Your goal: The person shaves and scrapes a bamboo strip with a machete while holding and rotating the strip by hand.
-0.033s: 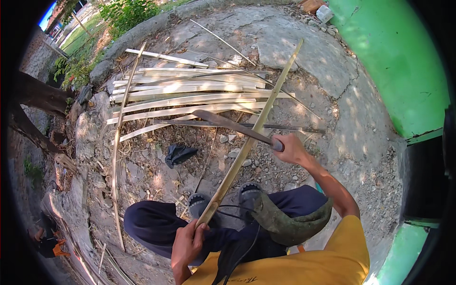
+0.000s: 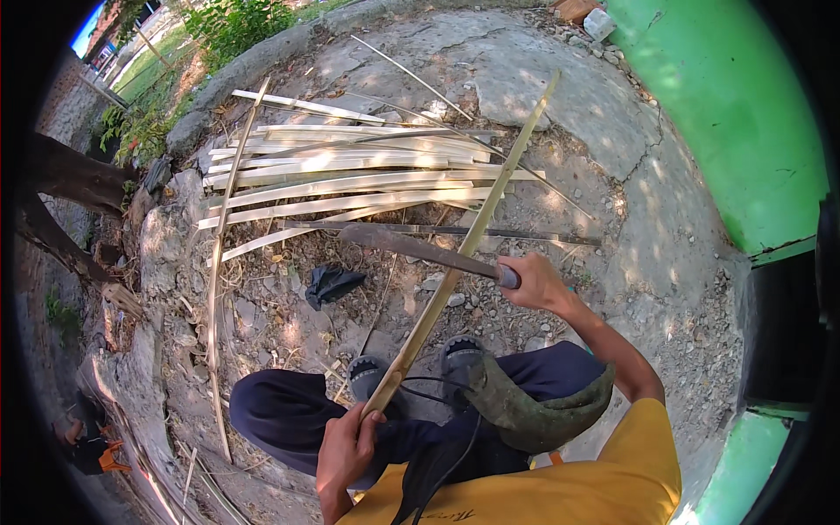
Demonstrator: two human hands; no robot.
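My left hand [image 2: 346, 449] is closed round the near end of a long split bamboo strip [image 2: 416, 332], low in front of my body. The strip slants up and away to the right, past my feet. In my right hand [image 2: 535, 282] is the handle of a machete [image 2: 407, 248] with a dark, worn blade. Its blade points left and crosses the strip at about mid-length; whether they touch I cannot tell. A dark, dirty pad of cloth [image 2: 547, 411] covers my right knee.
Beyond my feet lies a pile of pale bamboo strips [image 2: 350, 184]. One long strip [image 2: 217, 289] lies to the left, near a tree trunk [image 2: 79, 175]. A crumpled black plastic piece [image 2: 332, 284] sits on rubble-strewn ground. A green wall [image 2: 726, 114] stands at the right.
My right hand and the machete have come slightly nearer to me along the strip, and the blade tip has shifted a little left and down. The left hand and strip stay put.
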